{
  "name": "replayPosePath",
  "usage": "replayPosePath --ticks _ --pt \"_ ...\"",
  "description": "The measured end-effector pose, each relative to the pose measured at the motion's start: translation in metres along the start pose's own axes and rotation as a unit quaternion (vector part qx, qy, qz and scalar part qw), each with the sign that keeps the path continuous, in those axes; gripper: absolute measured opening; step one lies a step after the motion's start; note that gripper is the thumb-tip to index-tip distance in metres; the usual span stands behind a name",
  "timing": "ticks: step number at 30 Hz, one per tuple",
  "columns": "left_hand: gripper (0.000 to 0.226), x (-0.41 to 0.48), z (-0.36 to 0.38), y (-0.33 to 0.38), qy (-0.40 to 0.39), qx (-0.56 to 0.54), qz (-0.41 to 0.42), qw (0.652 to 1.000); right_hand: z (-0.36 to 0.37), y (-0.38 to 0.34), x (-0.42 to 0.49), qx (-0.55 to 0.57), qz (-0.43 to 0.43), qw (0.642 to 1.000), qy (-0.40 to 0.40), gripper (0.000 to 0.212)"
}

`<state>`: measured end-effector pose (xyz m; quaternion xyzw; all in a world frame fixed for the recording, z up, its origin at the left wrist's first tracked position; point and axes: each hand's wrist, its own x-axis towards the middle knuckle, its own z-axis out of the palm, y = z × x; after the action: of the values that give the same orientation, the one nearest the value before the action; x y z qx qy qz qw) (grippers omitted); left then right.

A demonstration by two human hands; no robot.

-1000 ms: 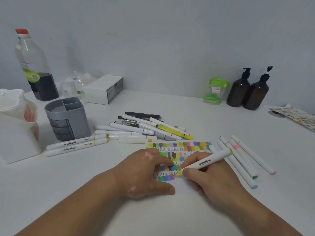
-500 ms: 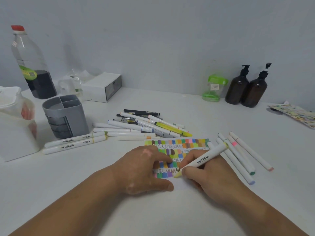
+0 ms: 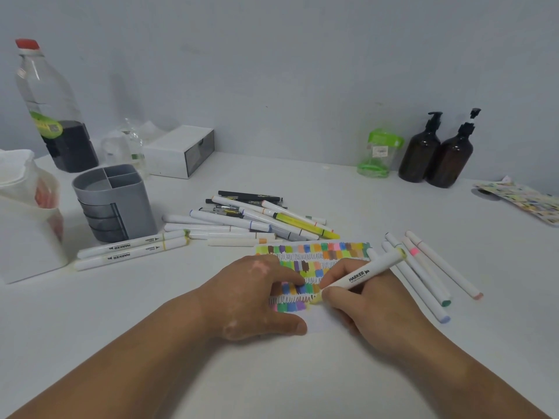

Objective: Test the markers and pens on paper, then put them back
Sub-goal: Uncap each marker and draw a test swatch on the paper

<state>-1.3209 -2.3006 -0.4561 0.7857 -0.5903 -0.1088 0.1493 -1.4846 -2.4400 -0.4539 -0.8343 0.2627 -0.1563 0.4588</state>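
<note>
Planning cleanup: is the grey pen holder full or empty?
Empty, as far as visible: nothing stands in the grey pen holder; its compartments look bare.

Left hand (image 3: 257, 297) hides part of the paper (image 3: 314, 249).

"MARKER" is showing on the white marker (image 3: 363, 275) at four o'clock, and is reading upside down on two markers (image 3: 130, 244) at eight o'clock.

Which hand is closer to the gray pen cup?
Left. The left hand presses on the paper, a gap away to the right of the gray pen cup. The right hand holds a marker farther right, beyond the left hand.
</note>
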Motion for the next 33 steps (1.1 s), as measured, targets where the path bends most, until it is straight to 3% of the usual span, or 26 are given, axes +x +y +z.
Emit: replayPosePath --ticks 31,33 --pt "0.071 0.000 0.000 -0.001 0.002 -0.006 0.005 1.000 0.000 0.010 0.005 -0.018 -0.020 1.000 0.003 0.005" --pt "0.070 -0.001 -0.001 -0.002 0.002 -0.009 0.009 1.000 0.001 0.010 0.005 0.031 -0.024 0.998 0.043 0.009"
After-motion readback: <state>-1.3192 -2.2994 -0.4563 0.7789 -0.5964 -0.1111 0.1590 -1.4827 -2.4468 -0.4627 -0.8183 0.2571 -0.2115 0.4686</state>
